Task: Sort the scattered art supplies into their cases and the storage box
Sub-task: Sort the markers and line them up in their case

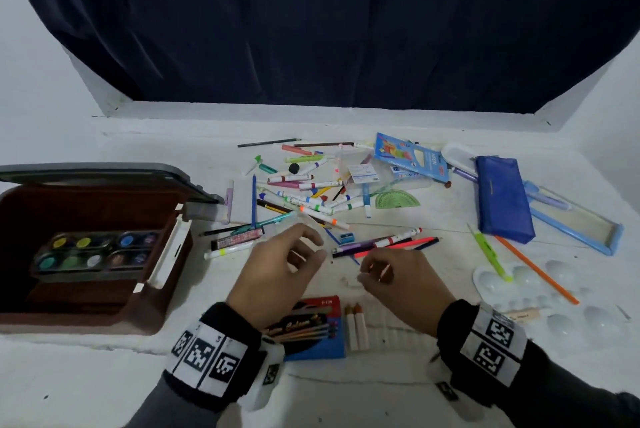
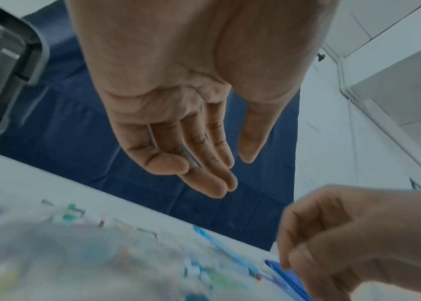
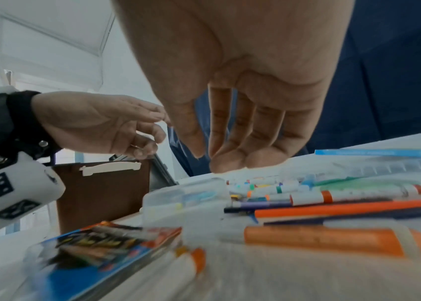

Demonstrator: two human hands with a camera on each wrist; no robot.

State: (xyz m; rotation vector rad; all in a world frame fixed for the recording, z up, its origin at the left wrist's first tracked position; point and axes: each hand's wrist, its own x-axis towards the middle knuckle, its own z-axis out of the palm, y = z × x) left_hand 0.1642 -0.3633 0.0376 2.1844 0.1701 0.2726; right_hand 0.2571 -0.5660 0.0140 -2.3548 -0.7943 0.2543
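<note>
Markers, pens and pencils point(image 1: 311, 199) lie scattered across the middle of the white table. My left hand point(image 1: 311, 251) hovers just in front of the pile with relaxed fingers; in the left wrist view the left hand point(image 2: 230, 173) holds nothing. My right hand point(image 1: 372, 273) hovers beside it, fingers loosely curled. In the right wrist view the right hand point(image 3: 204, 158) is empty too, above a small clear case point(image 3: 186, 195). The brown storage box point(image 1: 162, 292) stands open at the left with a paint set point(image 1: 93, 254) inside. A red and blue pencil packet point(image 1: 315, 327) lies under my left wrist.
A blue zip pencil case point(image 1: 502, 199), a light blue tray point(image 1: 585, 226) and a coloured pencil box point(image 1: 412, 157) lie at the right. A white palette point(image 1: 554, 299) sits at the front right, with an orange pencil point(image 1: 536, 271) across it. Two white crayons point(image 1: 356, 327) lie between my wrists.
</note>
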